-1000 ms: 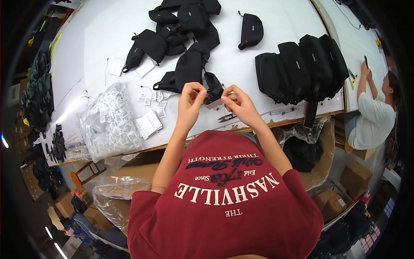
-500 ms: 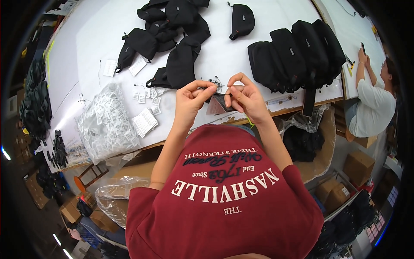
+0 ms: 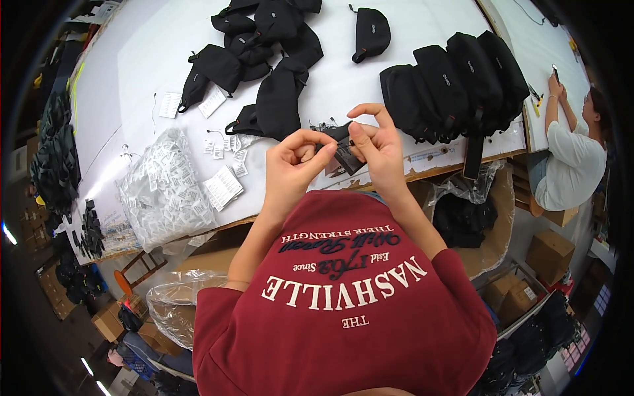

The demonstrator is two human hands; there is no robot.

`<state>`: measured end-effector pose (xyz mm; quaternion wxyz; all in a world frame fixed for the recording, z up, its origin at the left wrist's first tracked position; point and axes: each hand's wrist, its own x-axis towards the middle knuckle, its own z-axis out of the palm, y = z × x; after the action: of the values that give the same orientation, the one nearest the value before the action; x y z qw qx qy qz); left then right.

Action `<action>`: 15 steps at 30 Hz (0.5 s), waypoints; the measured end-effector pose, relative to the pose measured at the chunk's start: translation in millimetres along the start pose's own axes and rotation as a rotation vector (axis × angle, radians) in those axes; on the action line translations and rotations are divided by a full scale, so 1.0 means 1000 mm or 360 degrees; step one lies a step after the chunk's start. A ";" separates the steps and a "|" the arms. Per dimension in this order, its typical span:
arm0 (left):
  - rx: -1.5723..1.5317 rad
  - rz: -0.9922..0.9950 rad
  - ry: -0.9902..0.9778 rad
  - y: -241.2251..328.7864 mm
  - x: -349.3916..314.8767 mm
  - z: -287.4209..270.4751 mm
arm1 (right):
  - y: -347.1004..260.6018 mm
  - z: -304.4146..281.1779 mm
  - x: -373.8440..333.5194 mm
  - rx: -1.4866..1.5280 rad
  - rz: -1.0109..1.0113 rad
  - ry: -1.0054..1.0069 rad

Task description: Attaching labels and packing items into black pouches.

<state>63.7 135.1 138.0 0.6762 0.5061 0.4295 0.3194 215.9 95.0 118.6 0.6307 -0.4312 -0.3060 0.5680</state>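
Note:
Close to the table's near edge, my left hand (image 3: 295, 164) and my right hand (image 3: 381, 150) are raised side by side, thumbs and forefingers pinched. Between them is a small black tag (image 3: 346, 160) with pale print. My right thumb and fingers grip its upper part, partly covering it. My left fingertips pinch at its left side; whether they hold the tag itself or a thin string is too small to make out. Beyond my left hand lies a black zip pouch (image 3: 277, 99). Small dark strings (image 3: 323, 125) lie just behind the fingers.
A clear bag of white tags (image 3: 162, 188) and a stack of white cards (image 3: 223, 187) lie left on the white table (image 3: 145, 66). Black pouches (image 3: 264, 39) are heaped at the back; several more (image 3: 456, 86) stand in a row at right. A person (image 3: 571, 152) sits far right.
The black tag has come up into clearer view between my hands, its printed face now showing. My right hand has turned slightly and its fingers have closed on the tag.

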 end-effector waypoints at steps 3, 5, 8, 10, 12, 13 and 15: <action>-0.0005 0.0045 0.0038 0.002 -0.002 0.004 | -0.001 0.005 0.001 -0.0023 -0.0059 -0.0052; -0.0034 0.0050 0.0033 0.000 -0.001 0.003 | -0.002 0.009 0.001 -0.0100 -0.0097 -0.0089; -0.0050 0.0045 0.0041 -0.001 -0.002 0.002 | -0.001 0.012 0.002 -0.0137 -0.0125 -0.0101; -0.0037 0.0035 0.0058 -0.002 -0.003 0.001 | -0.001 0.012 0.002 -0.0126 -0.0117 -0.0098; -0.0063 0.0062 0.0072 -0.003 -0.003 0.001 | 0.000 0.012 0.003 -0.0114 -0.0109 -0.0094; -0.0064 0.0062 0.0070 -0.003 -0.003 0.001 | 0.002 0.012 0.003 -0.0123 -0.0119 -0.0088; -0.0045 0.0072 0.0072 -0.002 -0.004 0.001 | 0.002 0.012 0.003 -0.0133 -0.0129 -0.0080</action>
<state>62.9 130.8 136.8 0.6659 0.4989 0.4286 0.3521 204.4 100.2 121.7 0.6268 -0.4300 -0.3625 0.5393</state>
